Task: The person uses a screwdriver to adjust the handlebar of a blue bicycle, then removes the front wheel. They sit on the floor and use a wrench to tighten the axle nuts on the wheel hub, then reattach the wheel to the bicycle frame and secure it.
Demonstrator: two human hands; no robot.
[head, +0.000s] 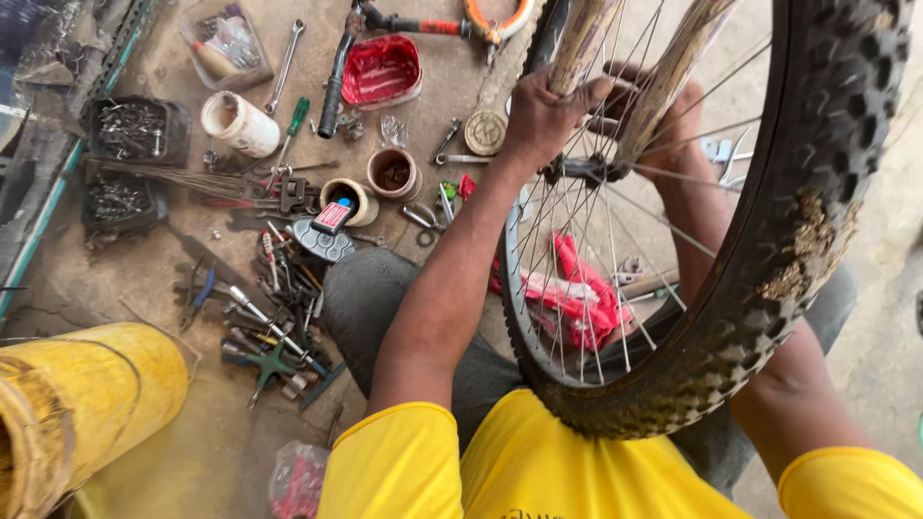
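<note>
Knobby tyre (769, 288) on spoked wheel sits between fork legs (586, 38); left hand (543, 115) grips one leg, right hand (673, 120) clasps other; axle (586, 171) seating unconfirmed.

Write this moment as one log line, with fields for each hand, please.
left hand: grips fork leg | right hand: on other leg, behind spokes | bicycle wheel: upright between knees | tools: on floor
</note>
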